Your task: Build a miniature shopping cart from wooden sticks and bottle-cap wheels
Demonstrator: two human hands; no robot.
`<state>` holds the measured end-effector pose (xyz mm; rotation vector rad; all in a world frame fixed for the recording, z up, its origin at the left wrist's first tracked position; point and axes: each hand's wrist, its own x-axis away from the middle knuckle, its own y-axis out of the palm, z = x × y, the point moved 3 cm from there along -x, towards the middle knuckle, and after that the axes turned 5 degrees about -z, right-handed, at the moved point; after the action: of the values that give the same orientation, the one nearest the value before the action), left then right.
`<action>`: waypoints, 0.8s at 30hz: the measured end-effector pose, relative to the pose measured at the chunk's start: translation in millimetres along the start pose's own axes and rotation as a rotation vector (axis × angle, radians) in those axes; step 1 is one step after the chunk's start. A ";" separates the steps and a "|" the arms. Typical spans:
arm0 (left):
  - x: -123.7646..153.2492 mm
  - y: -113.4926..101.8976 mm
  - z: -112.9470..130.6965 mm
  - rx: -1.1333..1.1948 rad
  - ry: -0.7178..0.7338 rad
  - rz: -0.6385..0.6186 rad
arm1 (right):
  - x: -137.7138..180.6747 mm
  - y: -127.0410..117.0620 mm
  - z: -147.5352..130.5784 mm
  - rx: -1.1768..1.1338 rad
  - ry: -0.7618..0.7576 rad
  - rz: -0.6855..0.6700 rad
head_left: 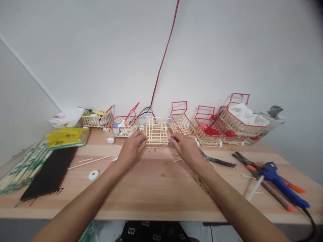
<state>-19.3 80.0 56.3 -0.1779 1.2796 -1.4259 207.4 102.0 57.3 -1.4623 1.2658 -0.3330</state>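
A small cart frame of thin wooden sticks (156, 132) rests on the table between my two hands, its slatted face toward me. My left hand (133, 144) is at its near left corner with fingers curled together; whatever they pinch is hidden. At the near right corner, my right hand (185, 146) has thumb and fingers closed around a small blue wheel (171, 142), partly covered by the fingertips. Along the frame's far end runs a stick with a blue wheel (144, 116) on its left and another blue wheel (171, 118) on its right.
Red-trimmed stick carts (183, 122) line the wall on both sides, several holding small items. A blue glue gun (280, 183) and orange-handled pliers (262, 181) lie right. A black board (50, 171), yellow packet (67, 137), white ring (94, 175) and loose sticks (89, 162) lie left.
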 end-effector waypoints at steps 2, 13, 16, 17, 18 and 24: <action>-1.3 -1.0 0.5 -0.021 -0.007 -0.006 | 0.7 4.2 1.2 -0.019 -0.002 0.016; -1.8 1.1 -6.3 -0.080 -0.106 -0.006 | 0.9 17.8 8.9 -0.062 0.086 -0.020; -1.3 2.3 -7.2 -0.076 -0.102 -0.002 | 0.2 17.9 8.3 -0.063 0.080 -0.014; -1.2 2.6 -7.1 -0.069 -0.102 0.002 | 0.0 17.9 8.2 -0.065 0.081 -0.010; -1.0 3.2 -7.1 -0.060 -0.103 0.005 | -0.2 17.8 8.2 -0.070 0.083 -0.005; 1.8 9.8 -11.4 -0.015 -0.127 0.044 | -1.3 17.9 8.5 -0.087 0.110 0.017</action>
<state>-22.1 87.7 43.5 -0.2448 1.1832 -1.3468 204.3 111.1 39.9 -1.5231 1.3950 -0.3541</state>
